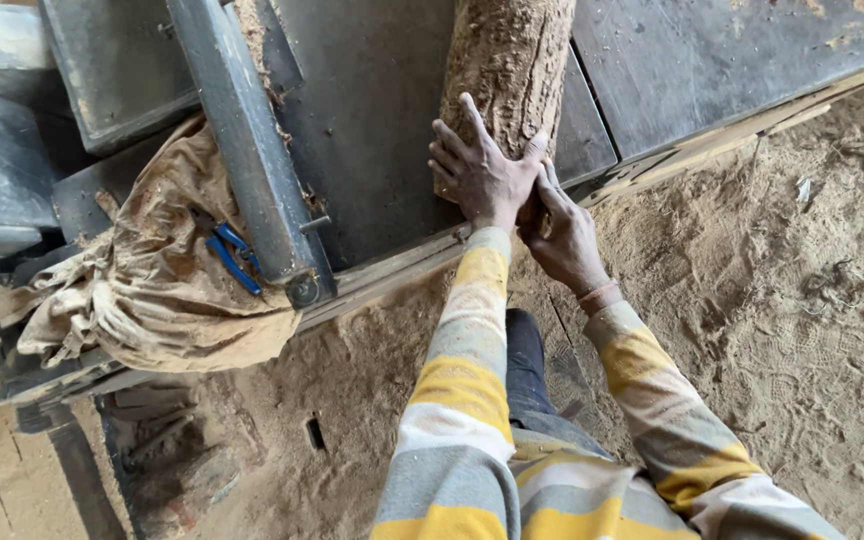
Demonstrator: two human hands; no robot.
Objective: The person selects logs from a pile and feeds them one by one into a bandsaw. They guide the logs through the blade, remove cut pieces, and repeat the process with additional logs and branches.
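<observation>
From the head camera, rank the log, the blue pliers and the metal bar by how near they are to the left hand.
1. Log: under the left hand, which lies flat on its near end.
2. Metal bar: off to the left, crossing the table.
3. Blue pliers: farther left, on the cloth beside the bar's lower end.

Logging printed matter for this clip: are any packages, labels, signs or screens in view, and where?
None in view: no package, label, sign or screen.
Left hand: flat on the end of a rough log lying on a dark metal table.
Right hand: at the log's end.
Dusty tan cloth: bunched at left, blue-handled pliers on it.
</observation>
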